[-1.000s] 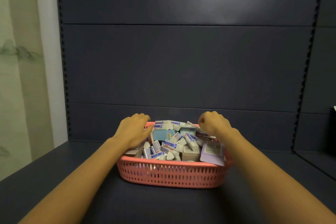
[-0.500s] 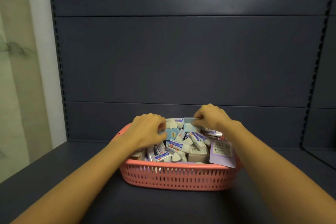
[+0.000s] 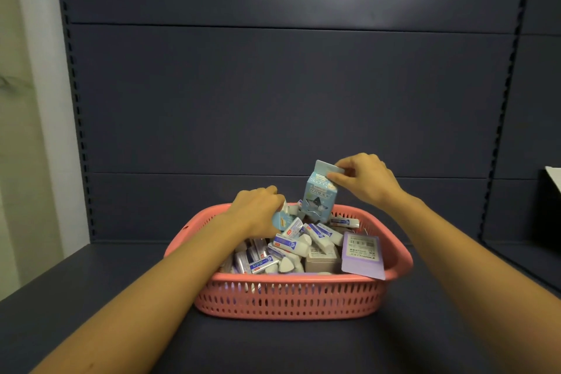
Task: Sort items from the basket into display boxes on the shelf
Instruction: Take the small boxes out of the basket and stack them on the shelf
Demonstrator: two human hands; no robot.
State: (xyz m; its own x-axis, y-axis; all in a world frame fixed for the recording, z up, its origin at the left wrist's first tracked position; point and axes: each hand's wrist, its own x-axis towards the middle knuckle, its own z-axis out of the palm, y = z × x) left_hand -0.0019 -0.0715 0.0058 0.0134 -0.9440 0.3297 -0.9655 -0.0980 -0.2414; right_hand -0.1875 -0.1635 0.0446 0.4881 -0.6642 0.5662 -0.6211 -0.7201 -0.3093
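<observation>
Fingers [image 3: 349, 162] of right hand [image 3: 368, 181] pinch the top tab of the light-blue carton-shaped box [image 3: 317, 197]. Box hangs below-left of them, long axis near upright, over the pile in the pink basket [image 3: 288, 294]; can't tell if its base is clear of the pile. Left hand [image 3: 258, 212] curls round a small blue pack [image 3: 280, 219], contact half hidden. No display boxes identifiable; dark object [image 3: 549, 206] at right edge is cut off.

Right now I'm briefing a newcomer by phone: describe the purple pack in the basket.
Find the pink basket on the dark shelf. In its near right corner a flat lilac pack leans against the rim. Its neighbours are small white-and-blue erasers; it alone is broad, thin and purple.
</observation>
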